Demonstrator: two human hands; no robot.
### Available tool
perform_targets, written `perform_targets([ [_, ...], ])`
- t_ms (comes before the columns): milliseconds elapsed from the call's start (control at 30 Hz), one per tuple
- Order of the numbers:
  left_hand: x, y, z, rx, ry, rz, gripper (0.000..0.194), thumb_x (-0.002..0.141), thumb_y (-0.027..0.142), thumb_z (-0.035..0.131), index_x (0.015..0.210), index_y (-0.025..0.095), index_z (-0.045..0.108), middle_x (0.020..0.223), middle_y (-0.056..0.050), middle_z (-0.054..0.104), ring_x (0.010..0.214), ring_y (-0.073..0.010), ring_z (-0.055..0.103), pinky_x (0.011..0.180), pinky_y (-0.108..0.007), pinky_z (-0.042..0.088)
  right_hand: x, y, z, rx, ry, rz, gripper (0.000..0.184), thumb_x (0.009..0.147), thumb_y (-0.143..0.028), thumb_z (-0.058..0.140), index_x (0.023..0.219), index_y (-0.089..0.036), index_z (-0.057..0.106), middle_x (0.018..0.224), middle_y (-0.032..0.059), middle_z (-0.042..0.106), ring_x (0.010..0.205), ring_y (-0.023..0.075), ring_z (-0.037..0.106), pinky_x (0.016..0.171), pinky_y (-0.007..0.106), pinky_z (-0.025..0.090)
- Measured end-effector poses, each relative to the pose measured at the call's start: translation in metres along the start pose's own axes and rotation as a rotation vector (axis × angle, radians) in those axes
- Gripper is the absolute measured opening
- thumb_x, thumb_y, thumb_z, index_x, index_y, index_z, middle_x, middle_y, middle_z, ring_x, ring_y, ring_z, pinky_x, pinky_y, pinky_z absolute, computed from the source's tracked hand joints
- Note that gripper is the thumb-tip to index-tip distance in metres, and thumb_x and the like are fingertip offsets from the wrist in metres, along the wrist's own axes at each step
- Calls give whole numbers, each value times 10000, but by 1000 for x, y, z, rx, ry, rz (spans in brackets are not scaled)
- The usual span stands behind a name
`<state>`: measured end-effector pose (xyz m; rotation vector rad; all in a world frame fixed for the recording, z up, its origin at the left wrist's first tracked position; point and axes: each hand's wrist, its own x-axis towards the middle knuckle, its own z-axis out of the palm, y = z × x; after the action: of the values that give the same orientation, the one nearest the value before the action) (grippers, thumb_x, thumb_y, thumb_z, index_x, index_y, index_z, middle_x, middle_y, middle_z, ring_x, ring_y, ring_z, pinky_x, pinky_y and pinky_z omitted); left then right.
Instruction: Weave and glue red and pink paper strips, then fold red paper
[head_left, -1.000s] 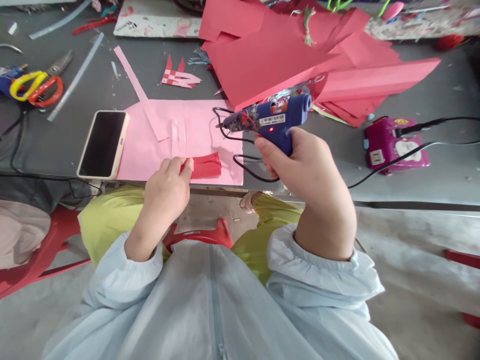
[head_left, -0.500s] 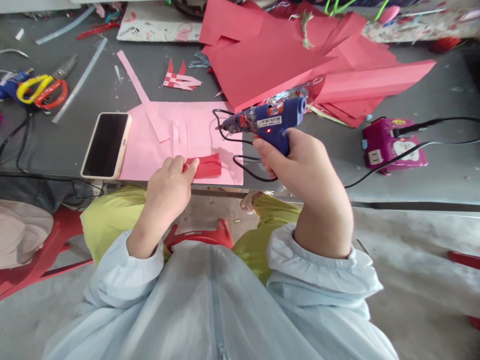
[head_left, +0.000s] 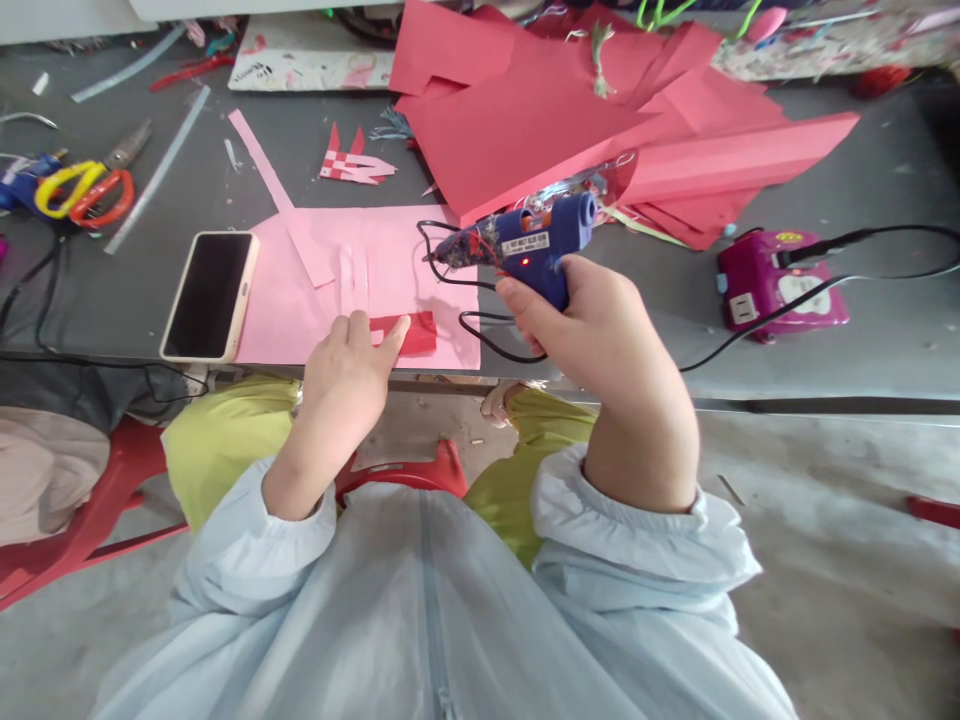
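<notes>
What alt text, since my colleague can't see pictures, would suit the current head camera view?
A right hand grips a blue glue gun, its nozzle over pink paper on a grey table, while the left hand touches a red paper piece. A phone lies to the left; red sheets are piled behind.

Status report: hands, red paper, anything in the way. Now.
Right hand grips glue gun, red light lit. Left hand on red paper, atop pink sheet. Black cord loops over sheet's right edge.
</notes>
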<state>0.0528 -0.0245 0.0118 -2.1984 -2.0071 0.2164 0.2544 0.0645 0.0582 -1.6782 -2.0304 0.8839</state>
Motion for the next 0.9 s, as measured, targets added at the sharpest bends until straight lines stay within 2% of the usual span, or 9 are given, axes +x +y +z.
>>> perform_targets([
  [167, -2, 3, -3, 2, -36, -32, 568, 928, 74, 390, 1438, 301, 494, 1091, -133, 617, 969, -266, 597, 683, -340, 516, 2, 4, 3, 61, 26, -64, 349, 876, -433, 616, 661, -252, 410, 557, -3, 553, 538, 163, 514, 543, 309, 358],
  [333, -4, -1, -3, -24, -4, -41, 470, 933, 105, 388, 1382, 102, 527, 1184, -175, 638, 1053, -278, 597, 733, -372, 558, 3, 7, 4, 76, 36, -89, 344, 870, -429, 624, 657, -253, 419, 555, -5, 551, 522, 156, 491, 536, 309, 346],
  [400, -5, -2, -2, -40, 3, -38, 444, 936, 102, 378, 1343, 72, 552, 1191, -176, 644, 1062, -280, 599, 733, -374, 562, 2, 7, 4, 73, 38, -99, 349, 872, -435, 621, 656, -253, 415, 555, -5, 548, 524, 158, 492, 536, 310, 344],
  [667, -2, -7, 0, -43, -1, -24, 404, 916, 73, 406, 1276, 107, 587, 1149, -157, 653, 1018, -286, 607, 653, -373, 528, 3, 10, 5, 67, 13, -84, 356, 880, -460, 617, 670, -252, 418, 535, -10, 546, 534, 168, 525, 559, 312, 350],
  [900, 1, -8, -9, -67, -54, -11, 398, 885, 40, 410, 1223, 107, 609, 1135, -164, 655, 1010, -289, 607, 652, -375, 529, 4, 8, 7, 85, 24, -80, 362, 871, -445, 635, 658, -250, 417, 524, -19, 546, 508, 155, 505, 547, 308, 340],
])
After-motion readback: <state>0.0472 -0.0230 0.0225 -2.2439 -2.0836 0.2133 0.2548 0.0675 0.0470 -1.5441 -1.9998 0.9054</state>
